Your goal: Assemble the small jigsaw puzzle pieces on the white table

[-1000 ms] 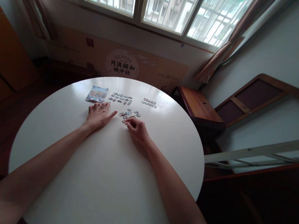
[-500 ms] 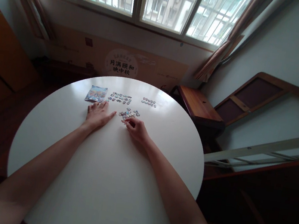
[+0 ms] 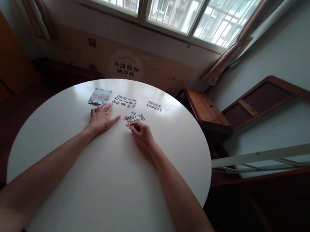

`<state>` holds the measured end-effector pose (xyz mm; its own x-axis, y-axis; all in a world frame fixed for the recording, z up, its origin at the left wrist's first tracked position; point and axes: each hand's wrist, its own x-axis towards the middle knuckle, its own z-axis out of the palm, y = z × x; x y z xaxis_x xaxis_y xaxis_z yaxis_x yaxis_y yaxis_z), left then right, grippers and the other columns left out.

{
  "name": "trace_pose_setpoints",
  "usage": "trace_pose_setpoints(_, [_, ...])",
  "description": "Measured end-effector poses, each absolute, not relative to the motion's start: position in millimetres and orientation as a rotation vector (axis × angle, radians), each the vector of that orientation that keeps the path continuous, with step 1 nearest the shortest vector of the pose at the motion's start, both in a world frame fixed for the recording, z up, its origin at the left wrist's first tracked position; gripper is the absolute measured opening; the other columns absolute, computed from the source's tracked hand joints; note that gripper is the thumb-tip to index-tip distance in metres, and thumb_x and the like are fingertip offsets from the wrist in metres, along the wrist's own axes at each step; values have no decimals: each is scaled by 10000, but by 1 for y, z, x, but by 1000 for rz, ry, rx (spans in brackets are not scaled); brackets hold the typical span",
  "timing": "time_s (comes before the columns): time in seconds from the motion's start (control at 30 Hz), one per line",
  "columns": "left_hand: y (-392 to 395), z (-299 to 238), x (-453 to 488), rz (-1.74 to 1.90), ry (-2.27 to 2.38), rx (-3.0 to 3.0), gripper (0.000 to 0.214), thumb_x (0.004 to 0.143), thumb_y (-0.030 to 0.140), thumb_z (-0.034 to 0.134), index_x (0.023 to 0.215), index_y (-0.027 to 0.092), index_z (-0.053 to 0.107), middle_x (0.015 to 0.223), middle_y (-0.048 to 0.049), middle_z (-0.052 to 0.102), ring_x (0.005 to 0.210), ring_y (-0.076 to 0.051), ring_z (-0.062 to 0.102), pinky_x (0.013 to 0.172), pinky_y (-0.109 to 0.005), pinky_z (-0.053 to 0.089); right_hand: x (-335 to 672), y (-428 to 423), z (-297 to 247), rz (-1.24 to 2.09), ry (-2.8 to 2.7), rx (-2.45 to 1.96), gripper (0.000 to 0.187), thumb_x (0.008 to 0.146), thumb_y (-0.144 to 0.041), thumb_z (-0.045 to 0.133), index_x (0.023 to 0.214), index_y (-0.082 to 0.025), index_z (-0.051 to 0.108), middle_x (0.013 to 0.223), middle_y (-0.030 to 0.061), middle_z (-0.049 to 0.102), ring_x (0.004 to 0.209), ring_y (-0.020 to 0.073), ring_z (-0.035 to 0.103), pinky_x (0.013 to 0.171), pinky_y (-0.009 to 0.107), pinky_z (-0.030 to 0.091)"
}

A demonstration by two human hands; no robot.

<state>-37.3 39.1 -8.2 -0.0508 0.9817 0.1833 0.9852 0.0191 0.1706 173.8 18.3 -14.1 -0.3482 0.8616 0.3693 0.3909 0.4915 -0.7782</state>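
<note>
Both arms reach forward over the round white table (image 3: 108,187), with the forearms lying low on its top. The left hand (image 3: 101,118) rests flat with the palm down. Its fingers are stretched out and a little apart, and the thumb points to the right; this hand is wide open and holds nothing. Its fingertips are just below a small colourful picture card (image 3: 100,96).

The right hand (image 3: 142,133) is turned on its side with the fingers curled in. The thumb and first finger are drawn close together at the near edge of a small pile of puzzle pieces (image 3: 134,118). The grip is narrow, but I cannot tell if a piece is between the fingertips, because it is too small to see.

The pile lies on the table between the two hands, a little beyond them. Two more groups of pieces (image 3: 124,101) lie further away, toward the window.
</note>
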Motion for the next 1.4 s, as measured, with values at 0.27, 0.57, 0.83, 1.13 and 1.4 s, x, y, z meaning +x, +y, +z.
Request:
trace_pose_setpoints(0.27, [40, -9, -38, -380, -2228, -2163, 757, 825, 664, 272, 1399, 183, 380, 1473, -101, 338, 1285, -373, 289, 995, -531, 246, 174, 17, -12, 735, -1945, -1030, 188, 805, -205, 536, 890, -151, 695, 851, 43, 688, 684, 109, 568, 668, 217, 420])
trace_pose_setpoints(0.57, [29, -5, -36, -551, -2165, -2090, 658, 834, 593, 385, 1367, 208, 410, 1400, -135, 421, 1239, -354, 367, 982, -500, 285, 173, 19, -11, 663, -1850, -1027, 198, 806, -219, 516, 871, -136, 684, 733, 20, 633, 595, 95, 503, 596, 214, 406])
trace_pose_setpoints(0.83, [15, 4, -20, -846, -1945, -2207, 293, 850, 306, 459, 1064, 201, 629, 973, -67, 659, 863, -222, 595, 778, -330, 417, 178, 24, -14, 427, -1758, -1232, 170, 798, -175, 507, 844, -162, 671, 801, 28, 632, 639, 112, 543, 667, 236, 452])
trace_pose_setpoints(1.13, [13, -2, -13, -857, -1673, -2624, 245, 823, 254, 471, 961, 211, 670, 829, -8, 672, 653, -136, 586, 618, -238, 399, 177, 16, -7, 336, -1887, -1489, 210, 794, -241, 554, 965, -206, 673, 882, 34, 600, 734, 144, 579, 731, 267, 460])
trace_pose_setpoints(1.4, [14, -3, -15, -863, -1688, -2644, 268, 829, 276, 476, 1006, 211, 666, 786, -4, 667, 626, -132, 580, 613, -235, 396, 180, 18, -9, 356, -1901, -1470, 264, 747, -246, 604, 997, -198, 675, 905, 40, 544, 734, 142, 563, 744, 278, 476])
